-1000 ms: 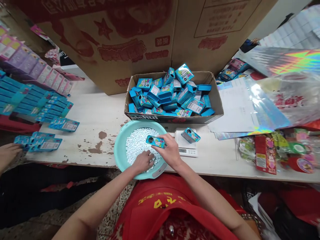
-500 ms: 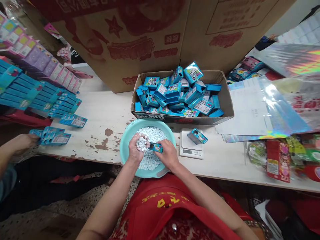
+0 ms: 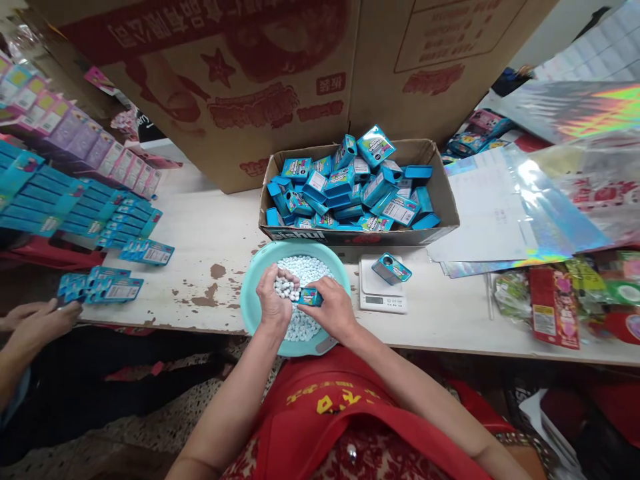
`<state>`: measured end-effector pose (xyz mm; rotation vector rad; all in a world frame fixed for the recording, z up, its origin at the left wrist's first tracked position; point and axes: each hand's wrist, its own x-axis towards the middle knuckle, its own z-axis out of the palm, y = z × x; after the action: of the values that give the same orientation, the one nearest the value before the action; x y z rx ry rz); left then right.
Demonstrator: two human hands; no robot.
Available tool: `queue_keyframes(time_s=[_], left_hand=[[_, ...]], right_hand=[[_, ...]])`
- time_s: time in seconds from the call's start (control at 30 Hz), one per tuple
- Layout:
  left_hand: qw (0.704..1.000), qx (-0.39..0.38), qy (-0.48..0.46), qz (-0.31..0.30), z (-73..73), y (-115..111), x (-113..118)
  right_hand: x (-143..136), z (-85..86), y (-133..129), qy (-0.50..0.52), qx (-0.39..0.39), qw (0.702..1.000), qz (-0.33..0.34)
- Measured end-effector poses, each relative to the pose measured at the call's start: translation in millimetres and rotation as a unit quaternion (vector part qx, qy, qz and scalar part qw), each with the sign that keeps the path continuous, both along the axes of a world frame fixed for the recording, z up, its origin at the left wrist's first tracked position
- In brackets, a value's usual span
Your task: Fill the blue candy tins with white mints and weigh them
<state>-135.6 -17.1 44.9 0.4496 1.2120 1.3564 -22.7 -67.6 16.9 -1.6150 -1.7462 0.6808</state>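
My left hand (image 3: 275,300) is cupped around a heap of small white candies (image 3: 286,288), above a turquoise basin (image 3: 250,313) that holds many more of them. In my right hand (image 3: 333,303) is a small blue candy box (image 3: 310,297), gripped between thumb and fingers. The end of this box meets the candies at the edge of my left palm. To the right a white digital scale (image 3: 367,283) bears another blue box (image 3: 392,269), tilted, with a round hole showing.
Behind the basin stands a carton (image 3: 440,237) heaped with blue boxes, against a large cardboard box (image 3: 280,53). A co-worker's hands (image 3: 40,320) are at the left, near grouped blue boxes (image 3: 117,287). Silvery sheets (image 3: 480,213) and candy packets (image 3: 555,307) lie at the right.
My right hand has turned slightly, bringing the blue box closer against my left hand. At the left, the co-worker's hand has drawn back from the boxes and a second hand shows.
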Motion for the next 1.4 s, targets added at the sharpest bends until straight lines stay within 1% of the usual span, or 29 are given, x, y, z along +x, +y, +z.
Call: queue_keyframes(time_s=[0.1,0.3,0.5,0.67,0.83,0.93,1.0,1.03,1.1,1.17,1.2,1.23,1.33,1.37,1.4], left_hand=[[1.000,0.001,0.002,-0.005,1.5,-1.5,2.4],[0.998,0.052,0.034,-0.018,6.4,-4.5,7.2],[0.999,0.043,0.026,-0.015,6.8,-0.1,12.0],[0.996,0.053,0.042,-0.056,7.8,-0.6,15.8],[0.993,0.071,0.069,-0.068,13.5,-4.3,17.3],[0.993,0.074,0.072,-0.056,15.4,-2.1,15.4],[0.994,0.081,0.065,-0.038,13.7,-0.3,15.5],[0.994,0.082,0.062,-0.039,11.7,-0.1,16.6],[0.993,0.066,0.059,-0.081,6.7,-1.0,20.6],[0.987,0.043,0.059,-0.142,2.5,-1.8,24.5],[0.985,0.038,0.059,-0.160,1.5,-1.2,25.2],[0.984,0.040,0.060,-0.160,1.3,0.4,24.5],[0.991,0.058,0.070,-0.099,3.7,9.9,14.2],[0.991,0.057,0.084,-0.091,4.0,13.0,9.0],[0.988,0.052,0.108,-0.098,3.3,15.1,3.7]], right_hand=[[1.9,-0.1,-0.4,0.008,0.001,1.000,-0.008],[3.5,5.7,-4.2,0.037,0.003,0.999,-0.004],[7.1,6.5,-5.7,0.050,0.002,0.998,-0.024],[7.5,3.0,-7.2,0.065,-0.012,0.997,-0.030],[6.3,5.5,-7.2,0.087,-0.009,0.995,-0.038],[6.2,7.9,-8.7,0.091,-0.006,0.995,-0.042],[6.0,7.4,-9.5,0.096,0.001,0.994,-0.043],[5.8,6.0,-9.4,0.096,0.003,0.994,-0.043],[5.3,0.7,-7.7,0.092,-0.009,0.995,-0.047],[5.4,-6.1,-4.8,0.094,-0.041,0.993,-0.050],[6.0,-9.1,-3.7,0.101,-0.056,0.992,-0.050],[7.0,-11.3,-3.1,0.112,-0.066,0.990,-0.051],[11.6,-11.7,-5.5,0.140,-0.063,0.986,-0.059],[13.3,-10.3,-7.2,0.145,-0.056,0.986,-0.060],[14.9,-8.9,-9.0,0.149,-0.049,0.986,-0.059]])
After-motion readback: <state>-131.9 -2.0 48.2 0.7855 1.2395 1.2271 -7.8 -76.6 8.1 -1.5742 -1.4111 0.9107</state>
